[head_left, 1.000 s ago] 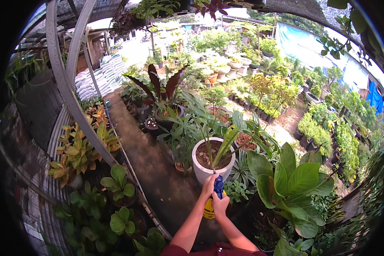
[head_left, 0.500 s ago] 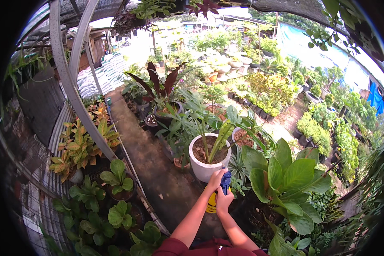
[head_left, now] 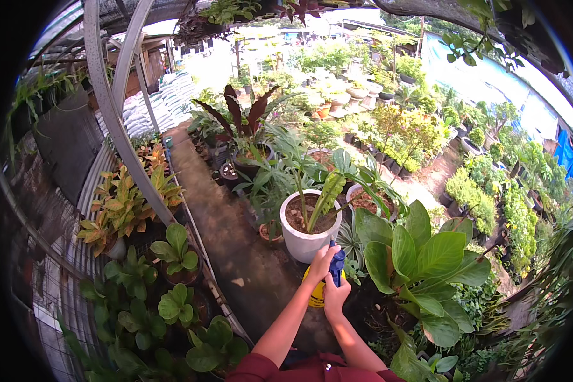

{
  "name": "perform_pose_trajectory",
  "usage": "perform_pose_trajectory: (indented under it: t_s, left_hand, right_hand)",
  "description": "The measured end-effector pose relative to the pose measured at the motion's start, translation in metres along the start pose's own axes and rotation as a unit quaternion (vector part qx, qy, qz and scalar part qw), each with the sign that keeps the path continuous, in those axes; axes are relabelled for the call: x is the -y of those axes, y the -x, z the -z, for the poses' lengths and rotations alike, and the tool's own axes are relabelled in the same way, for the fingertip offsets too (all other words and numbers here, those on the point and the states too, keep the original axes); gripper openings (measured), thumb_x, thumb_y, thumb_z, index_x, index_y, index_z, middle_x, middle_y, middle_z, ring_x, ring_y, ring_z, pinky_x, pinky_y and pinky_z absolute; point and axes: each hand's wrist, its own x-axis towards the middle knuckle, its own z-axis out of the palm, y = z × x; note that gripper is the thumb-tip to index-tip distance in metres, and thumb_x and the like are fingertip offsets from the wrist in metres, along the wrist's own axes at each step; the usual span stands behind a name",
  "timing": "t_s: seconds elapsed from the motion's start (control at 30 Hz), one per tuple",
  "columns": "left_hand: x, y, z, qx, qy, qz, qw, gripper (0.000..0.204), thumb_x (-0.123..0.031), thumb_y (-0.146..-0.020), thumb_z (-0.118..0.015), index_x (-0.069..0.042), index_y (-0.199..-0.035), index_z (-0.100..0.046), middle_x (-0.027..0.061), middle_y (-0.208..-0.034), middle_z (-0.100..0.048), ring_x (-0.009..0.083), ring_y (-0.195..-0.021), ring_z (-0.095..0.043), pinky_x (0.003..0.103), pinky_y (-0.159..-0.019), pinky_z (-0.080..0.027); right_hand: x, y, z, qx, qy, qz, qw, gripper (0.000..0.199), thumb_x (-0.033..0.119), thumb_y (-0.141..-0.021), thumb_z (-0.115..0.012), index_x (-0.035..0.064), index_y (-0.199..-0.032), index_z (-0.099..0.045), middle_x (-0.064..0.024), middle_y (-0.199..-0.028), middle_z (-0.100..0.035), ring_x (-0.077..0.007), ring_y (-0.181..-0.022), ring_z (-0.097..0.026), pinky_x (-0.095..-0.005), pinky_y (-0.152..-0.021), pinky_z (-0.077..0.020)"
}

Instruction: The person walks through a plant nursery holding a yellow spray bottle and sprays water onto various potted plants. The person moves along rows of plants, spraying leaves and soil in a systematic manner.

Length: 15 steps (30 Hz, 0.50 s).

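Observation:
Both hands are closed on a spray bottle (head_left: pixel 316 297) with a yellow body and a blue trigger head. My left hand (head_left: pixel 323 262) wraps the upper part by the blue head, while my right hand (head_left: pixel 335 298) grips just below and to the right of it. Much of the bottle is hidden by the hands and wrists. Just beyond the nozzle stands a white round pot (head_left: pixel 302 247), filled with brown soil and holding a leafy plant (head_left: pixel 328 198) with long upright green leaves.
A large broad-leaved plant (head_left: pixel 420 261) spreads close on my right. Low green plants (head_left: pixel 179 304) and yellow-orange foliage (head_left: pixel 128 204) line the left beside a metal post (head_left: pixel 118 124). A wet concrete path (head_left: pixel 216 223) runs ahead, toward stacked white sacks (head_left: pixel 162 102).
The view has shifted slightly, so the white pot sits a little higher in the picture. More of the yellow bottle shows beside my left hand. Both hands keep their hold on it.

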Motion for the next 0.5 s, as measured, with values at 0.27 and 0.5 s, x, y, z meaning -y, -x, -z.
perform_pose_trajectory:
  t_s: [0.27,0.5]
  left_hand:
    - [0.004,0.025,-0.013,-0.031,0.033,0.039,0.998,0.037,-0.037,-0.086,-0.050,-0.001,-0.085,-0.057,0.0013,-0.072,-0.056,0.0081,-0.062,-0.052,0.023,-0.059,-0.042]
    - [0.035,0.042,-0.008,-0.085,0.048,0.084,0.992,0.039,-0.038,-0.087,-0.049,-0.001,-0.083,-0.058,0.0016,-0.071,-0.057,0.0098,-0.061,-0.053,0.024,-0.059,-0.043]
  right_hand:
    - [0.001,0.009,0.026,0.029,0.034,0.011,0.999,0.025,0.013,-0.081,-0.063,0.0040,-0.061,-0.051,0.0025,-0.048,-0.045,-0.0053,-0.037,-0.040,-0.0225,-0.036,-0.0270]
    - [-0.016,0.020,0.040,0.039,0.042,-0.046,0.997,0.022,0.014,-0.079,-0.063,0.0030,-0.062,-0.054,0.0028,-0.048,-0.045,-0.0053,-0.036,-0.040,-0.0222,-0.036,-0.0265]
